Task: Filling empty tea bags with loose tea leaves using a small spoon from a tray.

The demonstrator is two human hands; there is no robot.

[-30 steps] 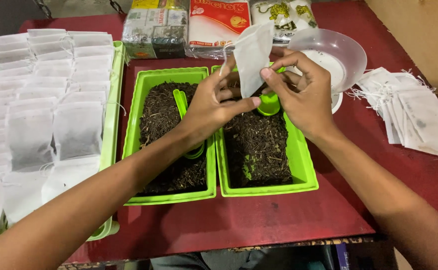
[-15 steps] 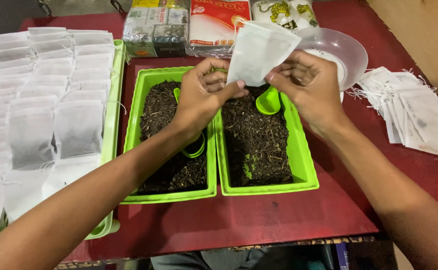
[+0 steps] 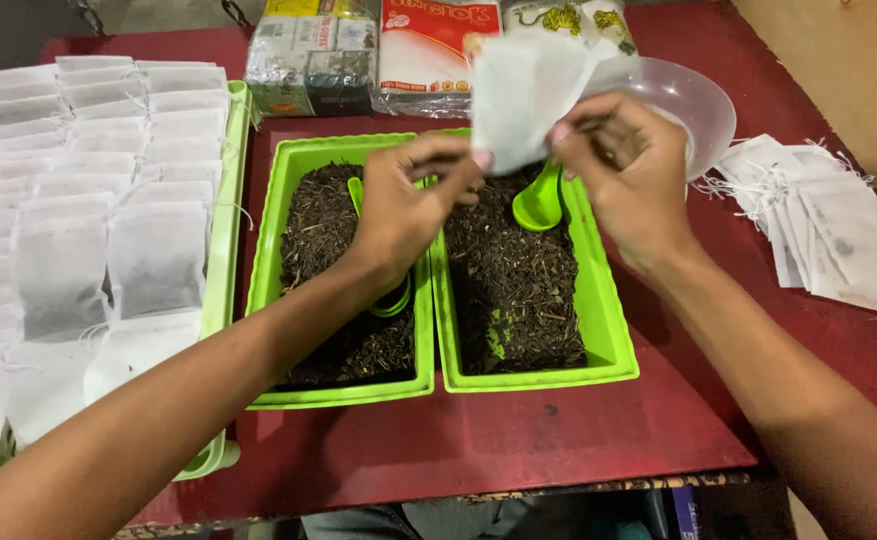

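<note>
- My left hand [image 3: 399,205]: bare, no glove, no ring or watch that I can see.
- My right hand [image 3: 629,175]: bare too, fingers blurred, nails short where visible.
- Both my forearms bare up to the frame edge, no sleeve in view.
- Wrists plain, no band or strap.
- Dark clothing at bottom edge, too dim to tell the kind.

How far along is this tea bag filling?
Done: rows of filled bags lie on the left tray. In hand: the left hand and right hand hold one white bag above the loose tea. Left: a pile of empty bags at right.
</note>
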